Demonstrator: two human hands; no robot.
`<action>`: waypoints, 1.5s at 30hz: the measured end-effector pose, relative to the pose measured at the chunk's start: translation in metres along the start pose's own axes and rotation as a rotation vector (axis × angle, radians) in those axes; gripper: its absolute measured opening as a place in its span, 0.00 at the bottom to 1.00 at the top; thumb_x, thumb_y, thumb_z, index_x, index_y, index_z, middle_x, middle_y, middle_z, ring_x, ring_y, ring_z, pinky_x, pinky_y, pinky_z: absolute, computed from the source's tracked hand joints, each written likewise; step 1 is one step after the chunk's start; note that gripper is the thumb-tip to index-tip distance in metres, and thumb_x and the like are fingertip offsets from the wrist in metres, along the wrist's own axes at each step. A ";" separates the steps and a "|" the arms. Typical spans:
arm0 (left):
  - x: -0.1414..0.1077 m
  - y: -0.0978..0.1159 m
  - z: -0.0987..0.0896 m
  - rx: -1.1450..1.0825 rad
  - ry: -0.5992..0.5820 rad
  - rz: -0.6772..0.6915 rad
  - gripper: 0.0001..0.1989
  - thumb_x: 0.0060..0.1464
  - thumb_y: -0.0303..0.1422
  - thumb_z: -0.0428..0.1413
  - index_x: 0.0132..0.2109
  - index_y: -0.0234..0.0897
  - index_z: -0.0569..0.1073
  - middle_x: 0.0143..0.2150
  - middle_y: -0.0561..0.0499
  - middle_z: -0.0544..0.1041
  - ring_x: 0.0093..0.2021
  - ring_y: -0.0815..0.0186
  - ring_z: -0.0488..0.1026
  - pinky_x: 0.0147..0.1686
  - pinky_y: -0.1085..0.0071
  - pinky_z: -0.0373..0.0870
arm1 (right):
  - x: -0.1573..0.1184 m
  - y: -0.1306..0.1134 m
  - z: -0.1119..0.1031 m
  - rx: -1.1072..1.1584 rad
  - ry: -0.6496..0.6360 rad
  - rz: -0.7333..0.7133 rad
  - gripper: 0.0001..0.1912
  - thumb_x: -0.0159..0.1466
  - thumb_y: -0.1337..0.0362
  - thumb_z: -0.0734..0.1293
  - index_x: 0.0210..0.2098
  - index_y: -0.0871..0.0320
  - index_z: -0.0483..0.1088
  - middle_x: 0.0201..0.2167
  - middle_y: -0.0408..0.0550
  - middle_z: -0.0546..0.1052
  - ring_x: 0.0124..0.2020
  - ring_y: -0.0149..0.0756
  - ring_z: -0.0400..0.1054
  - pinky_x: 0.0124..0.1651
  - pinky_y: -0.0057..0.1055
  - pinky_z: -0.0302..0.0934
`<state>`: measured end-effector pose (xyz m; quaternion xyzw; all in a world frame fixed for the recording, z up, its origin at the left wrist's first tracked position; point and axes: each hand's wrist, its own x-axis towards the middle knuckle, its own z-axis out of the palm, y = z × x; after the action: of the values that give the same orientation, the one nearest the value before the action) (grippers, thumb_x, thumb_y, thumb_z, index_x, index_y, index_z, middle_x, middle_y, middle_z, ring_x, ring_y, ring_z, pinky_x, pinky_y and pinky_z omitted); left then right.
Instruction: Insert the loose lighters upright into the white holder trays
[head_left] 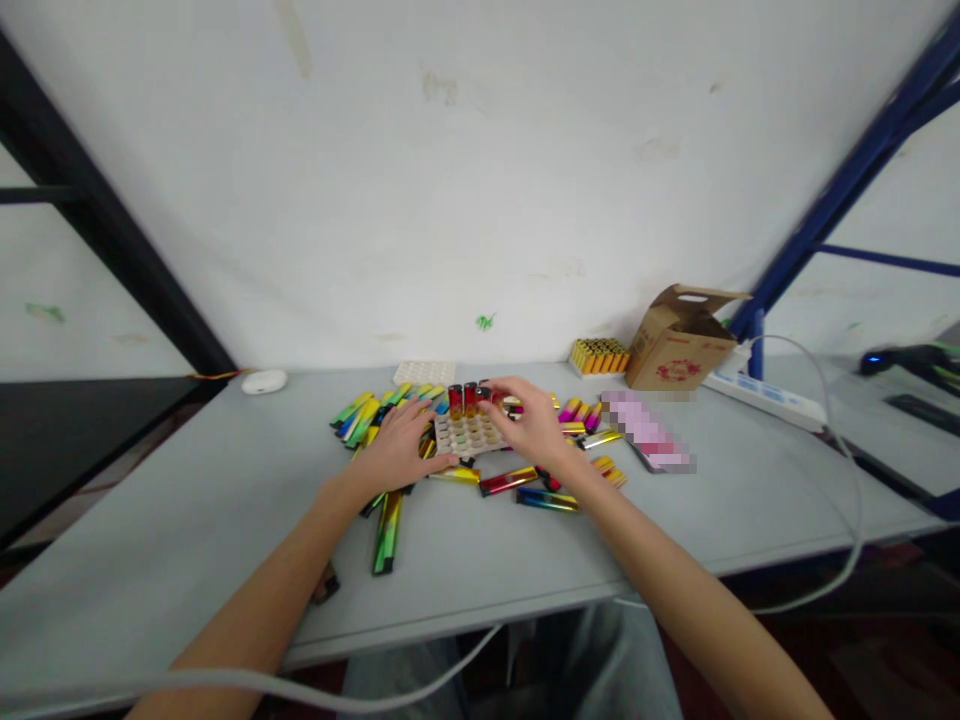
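Observation:
A pale tray with round holes [466, 437] lies in the middle of the table, with a few red cylinders [470, 398] upright along its far edge. My left hand [405, 442] holds the tray's left side, thumb at its near corner. At the far right of the tray, my right hand [529, 420] has its thumb and index finger closed on a red cylinder with a dark top [484, 394]. Shiny multicoloured lighter-like cylinders lie around both hands, among them a green one [387, 532] and a red one [508, 481].
Behind are a second holed tray [424, 373], a tray packed with yellow cylinders [600, 356] and an open cardboard box [679, 345]. A phone-like object [649, 432] and a power strip [765, 398] lie right, a white case [264, 382] left. A cable crosses the front.

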<state>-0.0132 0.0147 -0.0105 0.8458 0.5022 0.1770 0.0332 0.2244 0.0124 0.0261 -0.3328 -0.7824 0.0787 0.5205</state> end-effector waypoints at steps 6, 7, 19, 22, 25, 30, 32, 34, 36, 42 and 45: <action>0.002 -0.001 0.000 -0.073 0.048 0.028 0.37 0.46 0.54 0.62 0.55 0.32 0.72 0.60 0.34 0.71 0.63 0.43 0.64 0.63 0.47 0.58 | 0.020 -0.006 0.020 -0.119 -0.160 -0.124 0.08 0.62 0.67 0.69 0.42 0.58 0.74 0.43 0.54 0.78 0.56 0.46 0.67 0.59 0.46 0.62; 0.003 -0.001 -0.001 -0.080 0.056 0.030 0.36 0.46 0.54 0.62 0.54 0.32 0.72 0.60 0.34 0.71 0.63 0.42 0.64 0.63 0.47 0.59 | 0.023 -0.006 0.023 -0.142 -0.197 -0.153 0.08 0.62 0.67 0.69 0.42 0.57 0.74 0.45 0.54 0.78 0.58 0.47 0.64 0.60 0.47 0.61; 0.003 0.006 -0.006 -0.082 0.042 0.038 0.37 0.46 0.51 0.64 0.57 0.32 0.70 0.60 0.34 0.70 0.63 0.43 0.64 0.63 0.46 0.58 | 0.043 -0.002 0.031 -0.346 -0.335 -0.216 0.09 0.63 0.65 0.69 0.43 0.59 0.75 0.59 0.57 0.68 0.68 0.53 0.52 0.66 0.54 0.52; 0.002 0.007 -0.007 -0.070 0.045 0.020 0.36 0.46 0.51 0.64 0.55 0.32 0.70 0.59 0.35 0.71 0.63 0.43 0.64 0.62 0.48 0.59 | 0.046 -0.003 0.028 -0.360 -0.371 -0.213 0.08 0.63 0.65 0.69 0.42 0.60 0.76 0.58 0.57 0.69 0.67 0.53 0.52 0.66 0.53 0.52; 0.002 0.008 -0.007 -0.061 0.042 0.002 0.36 0.45 0.53 0.63 0.54 0.32 0.71 0.58 0.35 0.72 0.62 0.43 0.65 0.62 0.49 0.60 | 0.050 -0.004 0.026 -0.385 -0.419 -0.224 0.07 0.62 0.66 0.69 0.40 0.60 0.76 0.58 0.57 0.69 0.67 0.54 0.52 0.66 0.53 0.53; 0.002 0.007 -0.006 -0.057 0.038 0.001 0.34 0.45 0.53 0.63 0.52 0.32 0.72 0.57 0.35 0.72 0.62 0.43 0.65 0.62 0.49 0.60 | 0.055 -0.007 0.026 -0.405 -0.464 -0.241 0.08 0.61 0.69 0.69 0.41 0.61 0.75 0.60 0.59 0.67 0.68 0.54 0.52 0.65 0.53 0.53; 0.002 0.007 -0.006 -0.054 0.043 0.014 0.34 0.46 0.53 0.62 0.52 0.32 0.73 0.57 0.35 0.72 0.61 0.43 0.66 0.62 0.48 0.60 | 0.054 -0.007 0.027 -0.392 -0.438 -0.238 0.15 0.60 0.71 0.70 0.47 0.60 0.73 0.62 0.60 0.65 0.68 0.52 0.52 0.66 0.52 0.52; 0.002 0.006 -0.007 -0.057 0.048 0.035 0.35 0.46 0.54 0.62 0.53 0.31 0.73 0.57 0.34 0.72 0.59 0.43 0.67 0.61 0.47 0.60 | 0.052 -0.006 0.028 -0.378 -0.398 -0.231 0.22 0.59 0.73 0.69 0.53 0.60 0.69 0.63 0.62 0.64 0.67 0.51 0.52 0.66 0.51 0.52; 0.002 0.006 -0.007 -0.069 0.062 0.061 0.35 0.47 0.54 0.62 0.54 0.32 0.73 0.56 0.35 0.72 0.59 0.43 0.67 0.61 0.47 0.60 | 0.050 -0.005 0.027 -0.363 -0.358 -0.222 0.22 0.60 0.71 0.69 0.54 0.60 0.68 0.63 0.63 0.64 0.66 0.50 0.53 0.66 0.51 0.53; 0.002 0.004 -0.006 -0.092 0.078 0.082 0.34 0.47 0.53 0.62 0.54 0.33 0.73 0.57 0.35 0.72 0.61 0.43 0.65 0.63 0.45 0.58 | 0.035 0.014 0.003 -0.293 -0.150 -0.146 0.14 0.64 0.65 0.65 0.50 0.58 0.70 0.58 0.60 0.69 0.61 0.48 0.61 0.63 0.49 0.57; 0.002 0.004 -0.004 -0.079 0.038 0.040 0.36 0.49 0.53 0.60 0.56 0.30 0.72 0.61 0.32 0.70 0.65 0.42 0.62 0.66 0.44 0.54 | 0.018 0.033 -0.015 -0.228 -0.047 -0.080 0.09 0.65 0.66 0.62 0.41 0.57 0.73 0.45 0.54 0.78 0.50 0.44 0.70 0.56 0.43 0.63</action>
<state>-0.0105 0.0140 -0.0053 0.8501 0.4786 0.2132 0.0534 0.2480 0.0452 0.0310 -0.3566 -0.8109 -0.0238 0.4633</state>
